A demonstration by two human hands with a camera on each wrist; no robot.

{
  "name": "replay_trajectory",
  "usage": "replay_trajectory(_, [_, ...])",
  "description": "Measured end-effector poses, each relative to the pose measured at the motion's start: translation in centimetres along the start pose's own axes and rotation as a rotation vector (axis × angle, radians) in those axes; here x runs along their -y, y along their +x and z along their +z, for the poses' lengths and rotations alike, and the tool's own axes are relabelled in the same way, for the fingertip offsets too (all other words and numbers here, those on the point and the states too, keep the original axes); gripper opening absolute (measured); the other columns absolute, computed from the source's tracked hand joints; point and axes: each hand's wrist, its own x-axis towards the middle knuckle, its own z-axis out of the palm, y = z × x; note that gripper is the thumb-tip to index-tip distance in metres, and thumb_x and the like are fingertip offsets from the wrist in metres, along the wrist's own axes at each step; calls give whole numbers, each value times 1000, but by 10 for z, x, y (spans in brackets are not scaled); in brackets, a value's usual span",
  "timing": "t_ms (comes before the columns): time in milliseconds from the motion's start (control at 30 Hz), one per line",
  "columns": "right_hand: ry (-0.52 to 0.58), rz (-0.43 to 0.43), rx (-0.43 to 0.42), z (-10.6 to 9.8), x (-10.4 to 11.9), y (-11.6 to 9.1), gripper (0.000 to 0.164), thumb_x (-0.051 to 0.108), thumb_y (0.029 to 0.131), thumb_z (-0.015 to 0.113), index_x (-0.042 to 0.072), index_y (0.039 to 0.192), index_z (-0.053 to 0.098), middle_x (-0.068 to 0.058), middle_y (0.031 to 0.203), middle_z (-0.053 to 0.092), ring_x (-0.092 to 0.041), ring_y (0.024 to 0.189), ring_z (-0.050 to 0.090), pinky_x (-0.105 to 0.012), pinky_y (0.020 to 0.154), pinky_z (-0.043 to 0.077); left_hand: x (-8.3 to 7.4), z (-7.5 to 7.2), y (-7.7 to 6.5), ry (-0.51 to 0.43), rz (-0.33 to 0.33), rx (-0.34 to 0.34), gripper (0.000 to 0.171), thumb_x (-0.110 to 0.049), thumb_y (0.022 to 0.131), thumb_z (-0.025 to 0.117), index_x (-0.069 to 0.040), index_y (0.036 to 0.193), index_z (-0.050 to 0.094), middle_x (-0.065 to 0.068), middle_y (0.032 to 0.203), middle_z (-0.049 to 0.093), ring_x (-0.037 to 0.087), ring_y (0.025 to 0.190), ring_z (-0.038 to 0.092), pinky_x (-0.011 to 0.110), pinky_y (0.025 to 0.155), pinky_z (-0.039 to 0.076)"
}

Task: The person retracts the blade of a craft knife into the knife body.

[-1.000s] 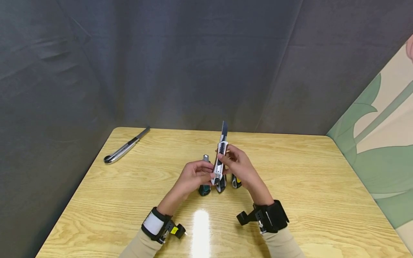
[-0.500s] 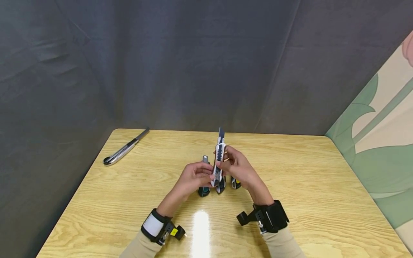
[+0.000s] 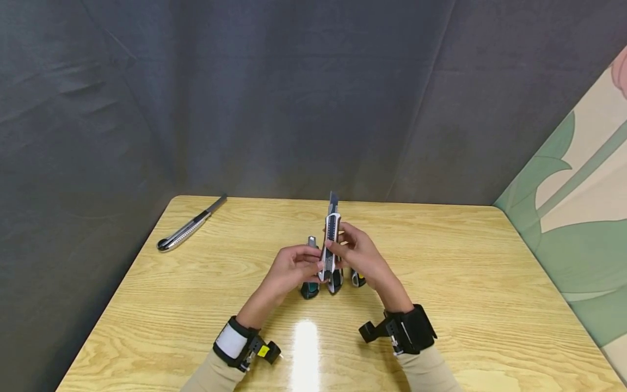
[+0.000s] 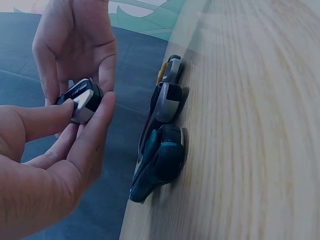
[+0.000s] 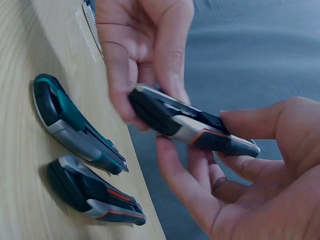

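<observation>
A silver and black utility knife (image 3: 332, 226) with orange trim is held up over the table, its blade pointing away. My left hand (image 3: 294, 269) pinches its rear end between thumb and fingers, clear in the left wrist view. My right hand (image 3: 362, 253) grips the body farther up, thumb on the upper face beside the black slider and fingers underneath. Below, a green and black utility knife (image 5: 75, 122) and a second orange-trimmed utility knife (image 5: 97, 195) lie side by side. Partly covered by my right hand is a yellow and black one (image 3: 359, 279).
At the far left of the wooden table (image 3: 470, 261) lies a slim silver utility knife (image 3: 186, 230), blade out. A dark curtain (image 3: 313, 109) hangs behind the back edge. On the right stands a patterned panel (image 3: 588, 234).
The held utility knife has shifted slightly left, and its blade tip sits lower. My right thumb has slid back along the body, and less blade seems to show. The knives on the table stay put.
</observation>
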Motion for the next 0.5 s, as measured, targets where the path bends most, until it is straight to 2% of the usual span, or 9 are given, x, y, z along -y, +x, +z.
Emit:
replay_trajectory(200, [7,15,7,4,-2,1,36,31,96,53,11,127,54,-19,100,56,-30,84,61,-45,68,63,-1,-3,1,-14,20,-19,25,-6,85,68,1,109,63,21,101,61,29,85,66,39,72,63])
replay_trajectory(500, [40,-2,-3,6,0,2,32,23,96,55,8,124,55,-16,94,51,-30,82,59,-46,68,63,-3,-5,0,-38,29,-8,28,-4,84,67,4,111,62,27,105,59,34,89,65,43,75,62])
